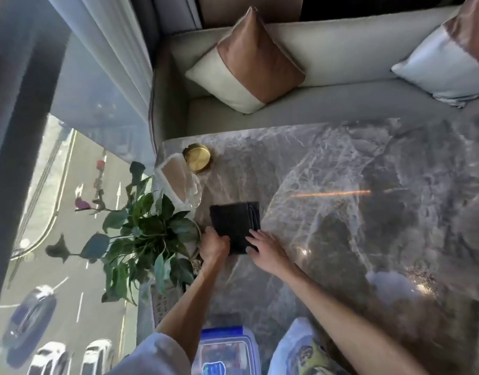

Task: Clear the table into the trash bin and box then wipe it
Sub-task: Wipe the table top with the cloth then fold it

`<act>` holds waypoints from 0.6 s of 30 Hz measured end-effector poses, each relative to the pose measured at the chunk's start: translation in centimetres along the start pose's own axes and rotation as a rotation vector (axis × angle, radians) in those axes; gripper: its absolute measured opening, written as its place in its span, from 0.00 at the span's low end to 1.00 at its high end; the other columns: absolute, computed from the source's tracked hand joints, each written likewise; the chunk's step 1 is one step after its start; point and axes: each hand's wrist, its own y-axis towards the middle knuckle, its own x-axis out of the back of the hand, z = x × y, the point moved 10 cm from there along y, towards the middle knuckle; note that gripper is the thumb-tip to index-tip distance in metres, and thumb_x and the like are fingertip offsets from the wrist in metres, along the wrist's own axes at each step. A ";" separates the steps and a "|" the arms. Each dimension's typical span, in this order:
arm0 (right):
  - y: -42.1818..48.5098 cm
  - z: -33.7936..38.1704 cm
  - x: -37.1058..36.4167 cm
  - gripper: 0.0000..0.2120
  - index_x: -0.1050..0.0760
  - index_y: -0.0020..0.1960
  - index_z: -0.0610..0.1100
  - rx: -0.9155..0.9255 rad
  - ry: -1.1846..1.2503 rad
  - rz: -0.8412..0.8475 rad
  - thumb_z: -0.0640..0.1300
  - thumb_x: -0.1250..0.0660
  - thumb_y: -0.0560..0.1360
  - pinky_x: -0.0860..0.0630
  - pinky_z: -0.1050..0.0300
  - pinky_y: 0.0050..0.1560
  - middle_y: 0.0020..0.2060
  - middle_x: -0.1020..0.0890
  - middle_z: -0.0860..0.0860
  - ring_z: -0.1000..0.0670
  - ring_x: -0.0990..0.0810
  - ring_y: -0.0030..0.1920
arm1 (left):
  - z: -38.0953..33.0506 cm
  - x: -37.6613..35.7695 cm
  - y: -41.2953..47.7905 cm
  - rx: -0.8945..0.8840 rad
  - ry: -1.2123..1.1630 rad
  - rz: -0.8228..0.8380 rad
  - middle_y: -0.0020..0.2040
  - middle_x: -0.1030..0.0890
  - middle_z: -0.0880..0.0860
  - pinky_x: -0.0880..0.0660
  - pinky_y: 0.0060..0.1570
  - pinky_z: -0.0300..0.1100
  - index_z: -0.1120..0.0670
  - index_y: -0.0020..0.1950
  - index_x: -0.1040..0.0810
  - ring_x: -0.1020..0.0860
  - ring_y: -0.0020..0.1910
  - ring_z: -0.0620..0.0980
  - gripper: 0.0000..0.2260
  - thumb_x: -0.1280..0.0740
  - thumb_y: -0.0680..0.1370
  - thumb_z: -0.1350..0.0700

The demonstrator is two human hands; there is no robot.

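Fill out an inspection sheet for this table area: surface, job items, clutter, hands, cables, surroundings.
Surface: grey marble table, glossy, with light reflections.
Job's things: black cloth, folded, lying flat near the table's left side; plastic box with a blue rim below the near edge.
Clutter: gold dish, glass vase and potted plant along the left edge.
Hands: left hand grips the cloth's near left edge; right hand rests with straight fingers on its near right corner.
Cables: nothing seen.
Surroundings: sofa with two cushions behind the table; window on the left, over a street.
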 end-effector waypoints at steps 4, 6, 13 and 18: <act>-1.8 0.6 1.3 0.24 0.28 0.70 0.43 -0.294 0.819 0.056 0.57 0.46 0.82 0.37 0.52 0.73 0.70 0.27 0.46 0.46 0.31 0.72 | -4.6 1.0 -3.9 -0.306 -0.032 -0.008 0.56 0.23 0.66 0.29 0.54 0.54 0.66 0.59 0.31 0.25 0.56 0.65 0.16 0.35 0.75 0.60; -3.6 1.4 1.4 0.28 0.28 0.69 0.46 -0.359 1.264 0.062 0.63 0.49 0.81 0.30 0.51 0.65 0.64 0.23 0.48 0.47 0.27 0.67 | -7.1 1.1 -7.4 -0.464 0.048 -0.008 0.57 0.25 0.64 0.31 0.56 0.54 0.64 0.59 0.30 0.26 0.57 0.64 0.14 0.37 0.76 0.60; -12.4 1.0 5.6 0.37 0.18 0.41 0.43 -0.149 2.071 -0.172 0.75 0.47 0.71 0.24 0.53 0.54 0.37 0.16 0.45 0.46 0.17 0.44 | -10.9 -1.6 -23.7 -0.978 0.496 -0.191 0.45 0.20 0.51 0.24 0.44 0.41 0.51 0.50 0.19 0.21 0.44 0.50 0.10 0.29 0.70 0.53; -20.6 -1.4 3.4 0.32 0.27 0.26 0.45 -0.121 2.007 -0.250 0.72 0.40 0.71 0.23 0.57 0.39 0.24 0.24 0.48 0.50 0.21 0.31 | -8.6 -4.9 -31.8 -1.107 0.620 -0.129 0.37 0.22 0.47 0.26 0.32 0.37 0.50 0.40 0.19 0.23 0.35 0.47 0.18 0.22 0.53 0.52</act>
